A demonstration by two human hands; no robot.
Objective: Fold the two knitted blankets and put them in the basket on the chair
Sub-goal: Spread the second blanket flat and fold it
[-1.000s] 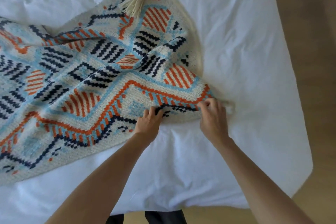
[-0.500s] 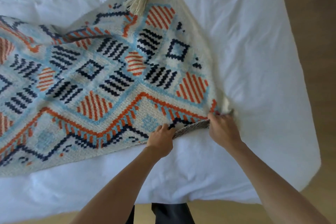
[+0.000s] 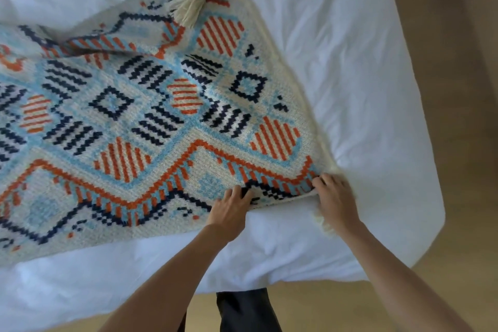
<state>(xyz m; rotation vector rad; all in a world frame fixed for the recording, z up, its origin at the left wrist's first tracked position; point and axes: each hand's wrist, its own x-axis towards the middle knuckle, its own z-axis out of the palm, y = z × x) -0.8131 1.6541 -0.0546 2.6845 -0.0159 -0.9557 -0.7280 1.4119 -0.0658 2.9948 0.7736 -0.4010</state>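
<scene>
A cream knitted blanket (image 3: 151, 121) with orange, light blue and navy patterns lies spread across the white bed. A cream tassel (image 3: 190, 8) hangs at its far corner. My left hand (image 3: 231, 210) grips the blanket's near edge, fingers curled over it. My right hand (image 3: 334, 199) holds the near right corner, and a second cream tassel (image 3: 323, 224) shows under that wrist. Only one blanket is in view; the basket and chair are out of sight.
The white bedsheet (image 3: 350, 89) covers the bed, whose corner ends at the right. Wooden floor (image 3: 458, 89) runs along the right side and in front. My dark trouser legs (image 3: 245, 310) stand against the bed's near edge.
Both hands have pulled the near corner outward to the right, and the blanket now lies flatter and wider. The lifted edge has come down onto the sheet.
</scene>
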